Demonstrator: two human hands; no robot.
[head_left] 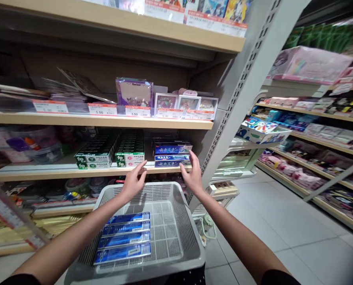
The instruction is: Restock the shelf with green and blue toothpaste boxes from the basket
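Note:
Blue toothpaste boxes (172, 149) lie stacked at the right end of the lower shelf. My right hand (193, 174) is at their right front corner, fingers and thumb apart; whether the fingertips touch the boxes I cannot tell. My left hand (134, 181) hovers over the basket's far rim, just in front of the shelf edge, with fingers stretched out and nothing held. Below both hands stands a grey plastic basket (191, 225). Several blue toothpaste boxes (125, 239) lie side by side in its left half.
Green-and-white toothpaste boxes (97, 156) stand in rows left of the blue stack. Above is a shelf with price tags (102, 109) and small framed items (166, 103). A slotted metal upright (235, 103) rises at the right. Beyond it are a tiled floor (259, 213) and more stocked shelves.

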